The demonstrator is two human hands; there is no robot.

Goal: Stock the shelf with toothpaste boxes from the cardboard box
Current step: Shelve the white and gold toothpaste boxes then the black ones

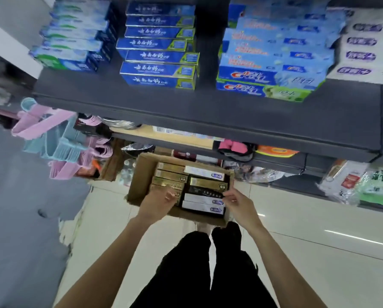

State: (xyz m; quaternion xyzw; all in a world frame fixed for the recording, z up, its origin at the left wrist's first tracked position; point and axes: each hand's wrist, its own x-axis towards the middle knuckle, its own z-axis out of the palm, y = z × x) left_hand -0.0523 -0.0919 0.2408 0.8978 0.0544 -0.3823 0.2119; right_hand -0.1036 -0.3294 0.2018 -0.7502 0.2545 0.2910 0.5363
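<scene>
Head-height view, steeply downward onto cardboard box (179, 190), shelf (208, 112) close ahead.

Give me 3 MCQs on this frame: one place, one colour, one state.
1. Where is the cardboard box?
A. on the floor
B. on the top shelf
C. on a cart

2. What colour is the middle stack on the shelf?
A. red
B. blue
C. black

3. What are the hands doing?
A. hanging idle
B. reaching into the box
C. touching the shelf

Key: 1 A, it sits on the tiles before the feet. 2 B, blue faces. 3 B, left hand and right hand are at the packs inside.
</scene>
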